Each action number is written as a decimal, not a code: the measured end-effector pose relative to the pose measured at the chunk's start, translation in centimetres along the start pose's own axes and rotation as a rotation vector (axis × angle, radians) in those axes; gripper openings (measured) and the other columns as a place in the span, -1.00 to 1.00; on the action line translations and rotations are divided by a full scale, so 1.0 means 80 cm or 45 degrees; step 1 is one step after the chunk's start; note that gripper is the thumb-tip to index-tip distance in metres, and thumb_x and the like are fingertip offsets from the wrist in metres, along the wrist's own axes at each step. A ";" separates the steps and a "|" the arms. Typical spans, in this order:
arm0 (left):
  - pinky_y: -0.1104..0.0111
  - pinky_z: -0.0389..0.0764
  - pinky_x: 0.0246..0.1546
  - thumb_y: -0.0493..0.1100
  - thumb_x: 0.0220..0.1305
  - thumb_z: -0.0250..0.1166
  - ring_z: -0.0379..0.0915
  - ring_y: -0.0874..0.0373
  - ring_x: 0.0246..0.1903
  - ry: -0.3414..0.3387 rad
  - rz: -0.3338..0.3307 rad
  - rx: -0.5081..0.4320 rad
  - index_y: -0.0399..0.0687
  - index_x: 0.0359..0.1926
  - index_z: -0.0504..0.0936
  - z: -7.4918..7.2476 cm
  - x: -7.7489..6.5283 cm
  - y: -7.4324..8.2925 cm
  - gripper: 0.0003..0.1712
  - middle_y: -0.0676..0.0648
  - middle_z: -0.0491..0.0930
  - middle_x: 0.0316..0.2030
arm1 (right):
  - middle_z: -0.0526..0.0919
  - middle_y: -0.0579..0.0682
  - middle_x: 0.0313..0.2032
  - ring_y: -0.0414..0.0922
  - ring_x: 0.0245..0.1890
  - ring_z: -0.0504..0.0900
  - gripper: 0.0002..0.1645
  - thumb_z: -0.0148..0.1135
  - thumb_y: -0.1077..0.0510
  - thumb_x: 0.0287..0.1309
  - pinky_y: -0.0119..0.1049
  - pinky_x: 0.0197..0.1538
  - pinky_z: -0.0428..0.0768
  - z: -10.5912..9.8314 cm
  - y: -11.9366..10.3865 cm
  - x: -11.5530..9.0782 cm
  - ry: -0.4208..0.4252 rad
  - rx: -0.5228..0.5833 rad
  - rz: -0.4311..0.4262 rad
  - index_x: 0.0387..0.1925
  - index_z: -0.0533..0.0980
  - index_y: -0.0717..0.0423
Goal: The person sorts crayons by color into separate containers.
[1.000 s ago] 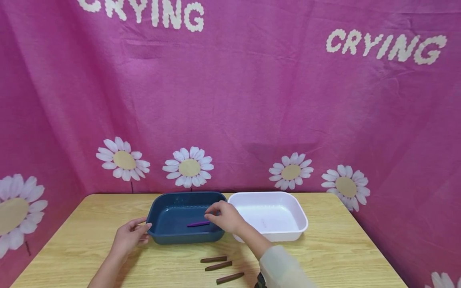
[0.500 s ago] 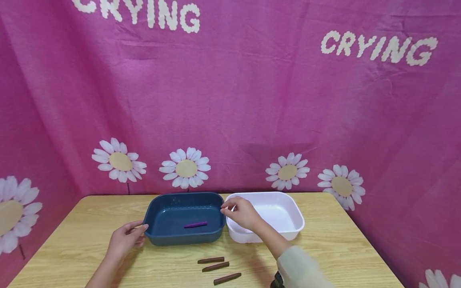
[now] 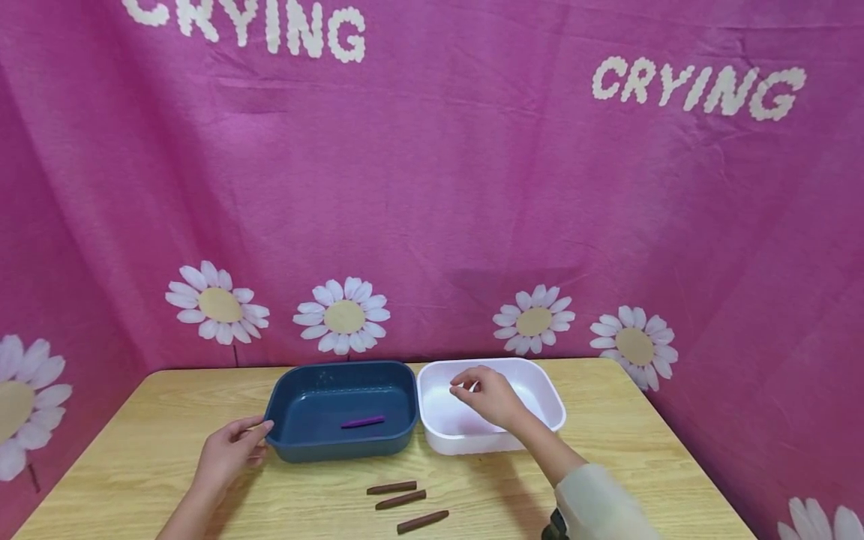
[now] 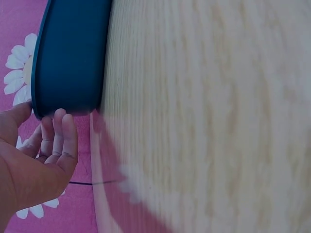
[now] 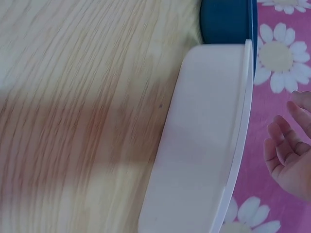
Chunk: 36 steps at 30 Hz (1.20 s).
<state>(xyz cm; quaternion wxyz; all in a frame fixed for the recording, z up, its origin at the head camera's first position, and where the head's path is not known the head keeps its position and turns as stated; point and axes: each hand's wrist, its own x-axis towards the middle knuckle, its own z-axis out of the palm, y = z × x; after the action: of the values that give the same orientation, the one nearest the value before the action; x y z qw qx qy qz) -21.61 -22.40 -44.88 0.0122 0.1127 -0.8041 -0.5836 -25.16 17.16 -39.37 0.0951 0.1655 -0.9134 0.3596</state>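
Observation:
My left hand (image 3: 226,455) holds the left end of a dark blue plastic tray (image 3: 340,450), thumb at the rim and fingers against the outer wall. The left wrist view shows those fingers (image 4: 58,136) on the tray's end. A purple crayon (image 3: 362,422) lies on the tray's floor. Over the white tray (image 3: 472,444), to the right of the blue one, hovers my right hand (image 3: 496,397). Its fingers are loosely bent, with nothing between them. In the right wrist view this hand (image 5: 291,158) appears beyond the white tray's rim.
Three brown crayons (image 3: 400,499) lie on the wooden table (image 3: 628,465) in front of the trays. The two trays stand side by side, touching or nearly so. A pink curtain (image 3: 432,187) with daisies hangs behind the table and along its sides.
My right hand has moved right, from above the purple crayon in the blue tray to above the white tray. The left hand stays on the blue tray. The head view has shifted slightly.

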 end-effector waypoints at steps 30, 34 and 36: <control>0.46 0.58 -0.33 0.16 0.19 0.25 0.45 0.32 -0.31 -0.061 0.087 0.295 -0.26 0.14 0.47 -0.015 -0.049 0.016 -0.33 -0.12 0.61 -0.18 | 0.63 0.20 -0.24 -0.03 -0.30 0.57 -0.71 0.23 0.16 0.14 -0.27 -0.22 0.51 -0.076 0.094 -0.048 0.269 -0.055 0.315 -0.14 0.60 0.25; 0.47 0.55 -0.32 0.18 0.16 0.26 0.48 0.23 -0.23 -0.100 0.108 0.360 -0.22 0.15 0.48 -0.008 -0.056 0.024 -0.31 -0.09 0.61 -0.17 | 0.57 0.31 -0.11 0.13 -0.15 0.59 -0.66 0.21 0.17 0.15 -0.07 -0.06 0.55 -0.078 0.106 -0.057 0.333 -0.073 0.375 -0.07 0.56 0.30; 0.45 0.54 -0.30 0.19 0.15 0.26 0.49 0.18 -0.21 -0.124 0.115 0.381 -0.20 0.15 0.49 -0.003 -0.059 0.029 -0.31 -0.07 0.60 -0.18 | 0.53 0.35 -0.06 0.18 -0.11 0.57 -0.61 0.21 0.17 0.16 0.01 -0.02 0.54 -0.078 0.111 -0.062 0.358 -0.073 0.408 -0.03 0.52 0.33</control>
<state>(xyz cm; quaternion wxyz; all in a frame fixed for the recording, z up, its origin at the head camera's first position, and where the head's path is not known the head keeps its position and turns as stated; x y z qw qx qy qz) -17.34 -21.00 -42.10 -0.0175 0.0484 -0.8859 -0.4609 -23.52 28.68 -41.85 0.1679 -0.0362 -0.9156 0.3636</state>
